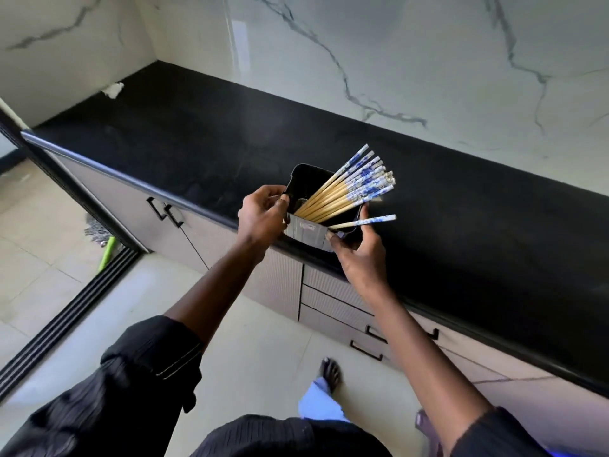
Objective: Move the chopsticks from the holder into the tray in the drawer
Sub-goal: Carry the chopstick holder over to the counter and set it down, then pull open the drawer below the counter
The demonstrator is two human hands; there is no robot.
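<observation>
A black chopstick holder (308, 179) with a silvery front stands at the front edge of the black countertop (461, 225). Several wooden chopsticks (349, 189) with blue-and-white patterned ends lean out of it toward the right. My left hand (263, 216) grips the holder's left rim. My right hand (359, 252) holds the holder's right side, and a single chopstick (365, 222) lies across its fingers, pointing right. The drawers (333, 301) below the counter are closed; no tray is in view.
A marble wall rises behind the counter. Cabinet doors with black handles (164, 211) are at the left. A floor track (66, 311) and a green-handled broom (107, 249) lie on the tiled floor at the left. My foot (329, 374) stands near the drawers.
</observation>
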